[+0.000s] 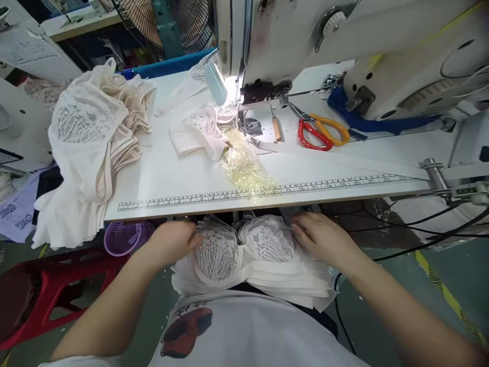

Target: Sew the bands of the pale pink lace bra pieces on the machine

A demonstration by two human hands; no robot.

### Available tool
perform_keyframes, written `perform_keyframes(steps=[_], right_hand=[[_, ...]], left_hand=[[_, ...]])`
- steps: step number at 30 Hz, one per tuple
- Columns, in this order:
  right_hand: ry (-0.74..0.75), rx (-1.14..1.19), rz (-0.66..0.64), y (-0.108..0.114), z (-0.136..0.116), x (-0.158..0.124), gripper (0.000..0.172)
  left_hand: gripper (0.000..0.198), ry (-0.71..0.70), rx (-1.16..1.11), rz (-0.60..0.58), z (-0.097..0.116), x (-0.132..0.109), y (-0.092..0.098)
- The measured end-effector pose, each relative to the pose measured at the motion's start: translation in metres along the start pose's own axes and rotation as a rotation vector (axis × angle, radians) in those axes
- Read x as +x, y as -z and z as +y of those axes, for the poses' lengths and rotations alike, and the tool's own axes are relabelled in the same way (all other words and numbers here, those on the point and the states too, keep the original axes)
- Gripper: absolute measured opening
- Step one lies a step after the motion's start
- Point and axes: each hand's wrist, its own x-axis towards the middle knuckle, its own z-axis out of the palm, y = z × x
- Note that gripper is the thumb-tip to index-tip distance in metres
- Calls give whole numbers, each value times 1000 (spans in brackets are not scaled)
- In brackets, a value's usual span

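A stack of white lace bras (244, 255) rests on my lap just below the table's front edge. My left hand (173, 242) lies on the left cup of the top bra, fingers curled over its lace. My right hand (321, 234) rests against the right cup, fingers bent at its edge. Another lace piece (200, 130) lies on the white sewing table (171, 173) near the needle of the sewing machine (344, 46).
A tall pile of cream lace garments (91, 137) sits at the table's left. Red and yellow scissors (321, 132) and a small tool (277, 127) lie beside the machine. A purple basket (124, 237) and red stool (46, 295) stand at the lower left. Cables run right.
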Motion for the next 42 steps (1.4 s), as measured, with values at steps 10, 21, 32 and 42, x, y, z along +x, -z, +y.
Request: perform_keyframes(steps=[10,21,32,42], right_hand=[[469,200,30,-24,-25,12,20],[575,397,260,36,-52,-23,12],[663,624,434,73,-79,-47,15],[429,1140,756,77,-73,2,77]], left_hand=[[35,-399,34,-32,57,6,-75],[27,-308,-70,91,58,-11,-70],[26,-447,-206,799,31,-76,45],[16,-385,-1248,932,33,-38,64]])
